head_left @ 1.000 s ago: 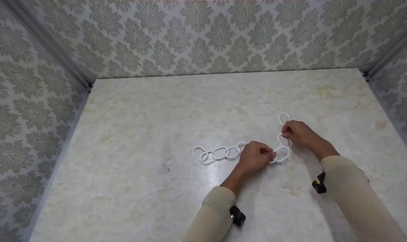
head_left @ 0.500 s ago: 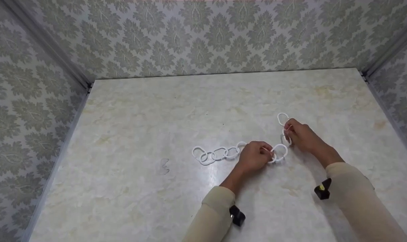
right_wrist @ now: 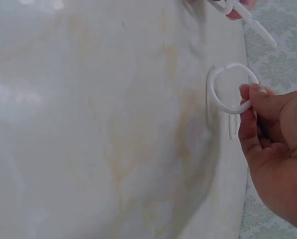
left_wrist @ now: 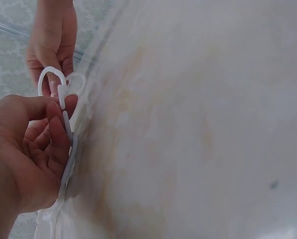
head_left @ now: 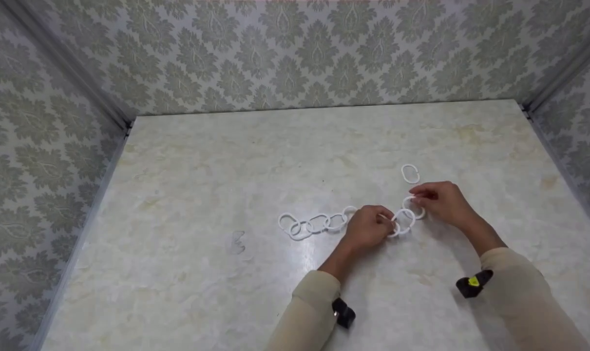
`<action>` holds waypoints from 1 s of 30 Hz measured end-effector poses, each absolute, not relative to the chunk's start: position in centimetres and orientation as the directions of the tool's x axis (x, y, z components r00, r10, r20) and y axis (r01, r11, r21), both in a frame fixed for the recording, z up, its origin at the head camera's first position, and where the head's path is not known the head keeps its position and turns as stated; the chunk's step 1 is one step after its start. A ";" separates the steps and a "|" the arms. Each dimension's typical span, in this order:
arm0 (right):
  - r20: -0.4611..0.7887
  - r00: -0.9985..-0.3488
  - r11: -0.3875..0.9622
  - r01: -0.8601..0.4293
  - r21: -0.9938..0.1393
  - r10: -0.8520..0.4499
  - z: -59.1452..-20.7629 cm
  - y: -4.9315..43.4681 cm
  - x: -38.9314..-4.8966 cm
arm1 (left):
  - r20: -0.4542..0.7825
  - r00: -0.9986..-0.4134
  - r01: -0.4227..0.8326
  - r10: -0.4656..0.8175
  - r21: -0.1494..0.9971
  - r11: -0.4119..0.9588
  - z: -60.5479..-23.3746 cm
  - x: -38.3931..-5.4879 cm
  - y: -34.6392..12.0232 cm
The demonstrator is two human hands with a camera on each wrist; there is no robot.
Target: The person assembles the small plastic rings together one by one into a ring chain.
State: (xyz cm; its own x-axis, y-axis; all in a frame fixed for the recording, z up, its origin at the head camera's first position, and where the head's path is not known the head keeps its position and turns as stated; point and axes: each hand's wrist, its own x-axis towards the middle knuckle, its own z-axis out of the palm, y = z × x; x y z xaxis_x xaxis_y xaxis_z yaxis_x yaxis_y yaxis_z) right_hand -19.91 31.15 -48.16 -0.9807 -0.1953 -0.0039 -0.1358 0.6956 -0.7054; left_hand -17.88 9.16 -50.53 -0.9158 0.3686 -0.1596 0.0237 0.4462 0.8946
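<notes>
A chain of white plastic links (head_left: 318,223) lies on the table, stretching left from my left hand (head_left: 370,226). The left fingers pinch a link near the chain's right end, and an end link (head_left: 411,225) stands out past the fingertips. In the right wrist view, my right hand (right_wrist: 278,139) pinches a single white link (right_wrist: 213,88) between thumb and fingers. That link looks apart from the chain there, though the two overlap in the head view. Beyond the right hand, another loose link (head_left: 410,166) with a small gap in its side lies flat.
The marbled table (head_left: 187,170) is bounded by patterned walls (head_left: 295,53) at the back and sides. A faint drawn mark (head_left: 238,242) shows left of the chain. Black wrist cameras (head_left: 343,313) are strapped to both sleeves.
My right hand has shifted slightly nearer and to the right, and its link now overlaps the chain's end link in the head view. The left hand and the far loose link stay nearly still.
</notes>
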 end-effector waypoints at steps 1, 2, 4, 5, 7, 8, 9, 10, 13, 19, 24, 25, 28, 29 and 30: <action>0.003 -0.980 0.684 -0.141 -0.716 -0.199 -48.1 31.2 -19.8 | -0.156 -0.916 0.028 0.369 0.894 0.448 -50.5 -17.9 9.2; 0.010 -0.980 0.674 -0.146 -0.724 -0.200 -48.1 31.3 -19.7 | -0.154 -0.917 0.030 0.368 0.893 0.449 -50.6 -17.9 9.2; 0.025 -0.981 0.665 -0.149 -0.732 -0.192 -48.1 31.4 -19.4 | -0.153 -0.918 0.032 0.367 0.892 0.451 -50.6 -17.9 9.2; 0.030 -0.982 0.660 -0.146 -0.737 -0.184 -48.1 31.4 -19.3 | -0.153 -0.918 0.031 0.367 0.892 0.451 -50.6 -17.9 9.2; 0.039 -0.985 0.640 -0.138 -0.756 -0.167 -48.2 31.5 -19.1 | -0.154 -0.918 0.028 0.365 0.894 0.448 -50.6 -17.9 9.2; 0.039 -0.987 0.626 -0.130 -0.769 -0.156 -48.2 31.5 -19.0 | -0.155 -0.918 0.026 0.364 0.894 0.448 -50.7 -17.9 9.2; 0.040 -0.988 0.614 -0.123 -0.780 -0.147 -48.3 31.6 -18.8 | -0.157 -0.919 0.025 0.363 0.893 0.449 -50.7 -17.9 9.2; 0.040 -0.990 0.603 -0.116 -0.789 -0.138 -48.4 31.6 -18.7 | -0.158 -0.919 0.023 0.362 0.894 0.448 -50.7 -17.9 9.2; 0.029 -0.993 0.561 -0.087 -0.823 -0.111 -48.7 31.7 -18.1 | -0.164 -0.919 0.014 0.359 0.895 0.446 -50.8 -17.9 9.2; 0.006 -0.998 0.446 -0.035 -0.894 -0.066 -50.2 32.2 -16.8 | -0.173 -0.919 0.000 0.356 0.899 0.438 -50.8 -17.8 9.2; -0.061 -0.995 0.234 0.042 -0.971 -0.074 -51.4 32.4 -15.9 | -0.183 -0.920 -0.019 0.347 0.905 0.426 -50.8 -17.8 9.2; -0.070 -0.995 0.186 0.055 -0.981 -0.073 -51.6 32.4 -15.8 | -0.189 -0.919 -0.029 0.346 0.908 0.418 -50.8 -17.8 9.2; -0.087 -0.996 0.051 0.086 -0.995 -0.031 -51.9 32.3 -15.4 | -0.206 -0.914 -0.059 0.349 0.919 0.389 -50.8 -17.8 9.3; -0.089 -0.996 0.023 0.089 -0.996 -0.006 -52.0 32.2 -15.3 | -0.207 -0.913 -0.063 0.351 0.922 0.381 -50.8 -17.8 9.3; -0.090 -0.996 -0.001 0.090 -0.996 0.018 -52.0 32.1 -15.1 | -0.206 -0.912 -0.064 0.353 0.925 0.375 -50.8 -17.8 9.3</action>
State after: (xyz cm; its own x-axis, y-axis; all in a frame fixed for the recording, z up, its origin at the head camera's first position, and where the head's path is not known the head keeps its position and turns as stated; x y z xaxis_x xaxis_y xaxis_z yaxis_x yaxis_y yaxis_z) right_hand -15.14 32.11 -51.99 -0.9958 0.0177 -0.0896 0.0896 -0.0009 -0.9960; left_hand -17.80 9.26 -50.81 -0.9124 0.3535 -0.2064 -0.0638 0.3754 0.9247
